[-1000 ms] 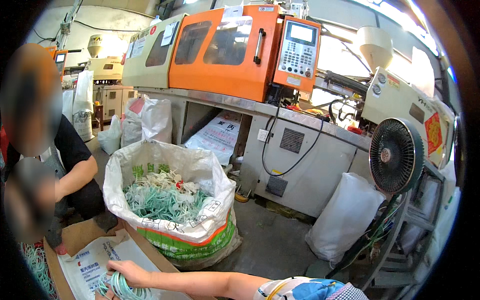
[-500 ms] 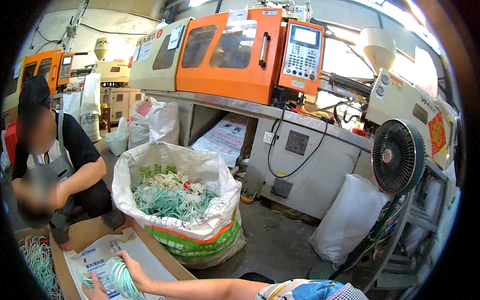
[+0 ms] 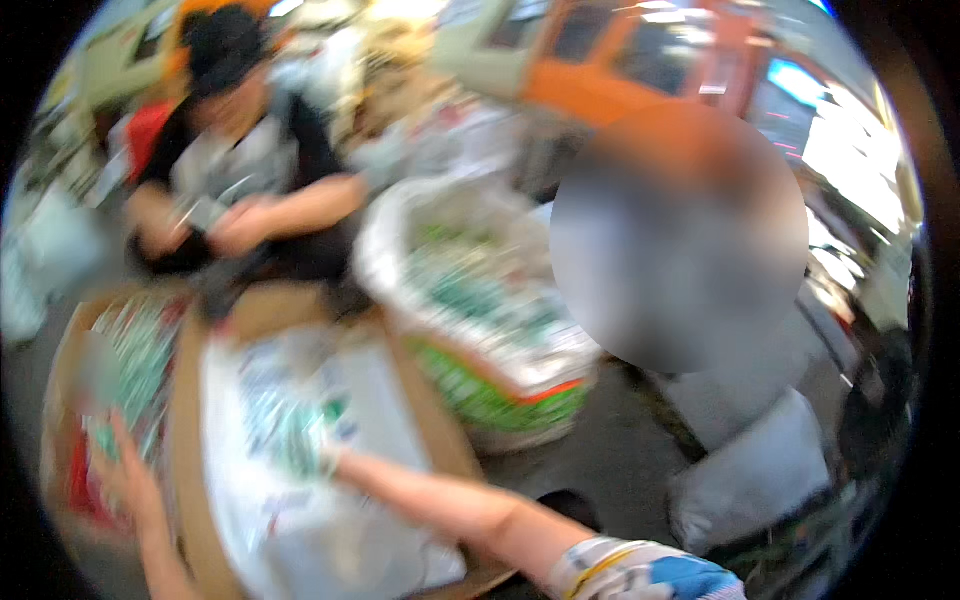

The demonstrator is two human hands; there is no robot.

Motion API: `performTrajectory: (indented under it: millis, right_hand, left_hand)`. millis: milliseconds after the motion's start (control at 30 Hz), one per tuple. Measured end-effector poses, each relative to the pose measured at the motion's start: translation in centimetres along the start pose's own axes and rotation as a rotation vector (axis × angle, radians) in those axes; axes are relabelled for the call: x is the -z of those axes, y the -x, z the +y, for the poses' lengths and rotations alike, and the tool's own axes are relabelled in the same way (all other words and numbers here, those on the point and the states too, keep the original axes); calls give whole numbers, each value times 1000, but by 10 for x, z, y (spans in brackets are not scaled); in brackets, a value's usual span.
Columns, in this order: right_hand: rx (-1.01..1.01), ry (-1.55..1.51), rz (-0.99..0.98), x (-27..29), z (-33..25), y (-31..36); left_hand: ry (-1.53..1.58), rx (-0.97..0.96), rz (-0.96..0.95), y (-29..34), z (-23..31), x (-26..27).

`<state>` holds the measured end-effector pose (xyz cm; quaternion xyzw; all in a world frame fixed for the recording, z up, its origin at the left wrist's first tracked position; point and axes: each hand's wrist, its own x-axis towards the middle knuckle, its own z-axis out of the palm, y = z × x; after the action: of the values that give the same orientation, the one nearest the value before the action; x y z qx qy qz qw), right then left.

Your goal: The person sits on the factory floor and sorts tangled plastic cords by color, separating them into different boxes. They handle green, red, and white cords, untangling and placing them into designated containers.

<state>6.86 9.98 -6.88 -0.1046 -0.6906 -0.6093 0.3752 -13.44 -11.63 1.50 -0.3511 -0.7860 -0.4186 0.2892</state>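
- Head view, blurred: right hand at thin pale-green plastic loops over white printed sack; grip can't be told.
- Left hand at brown cardboard box of green strands; hold unclear.
- Judgement: keep loops bunched; separate strands gently against snagging.

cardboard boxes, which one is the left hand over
The leftmost box, holding greenish strands: the left hand is over it. The other box has a white sack spread inside.
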Motion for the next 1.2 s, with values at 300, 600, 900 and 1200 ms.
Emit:
performTrajectory:
  millis: [300, 600, 900, 1200]
  right_hand:
    - [-932, -2387, -68, 22, -68, -120]
    - [-1313, -2000, -1313, 31, -123, -273]
    - [-783, -2137, -664, 25, -58, -170]
    - [-1, -1829, -907, 38, 16, -44]
  left_hand:
    - [677, 571, 284, 1, 15, 129]
    - [632, 745, 265, 31, -14, 132]
    - [977, 1204, -134, 42, -19, 106]
    - [1006, 1010, -795, 21, 120, 0]
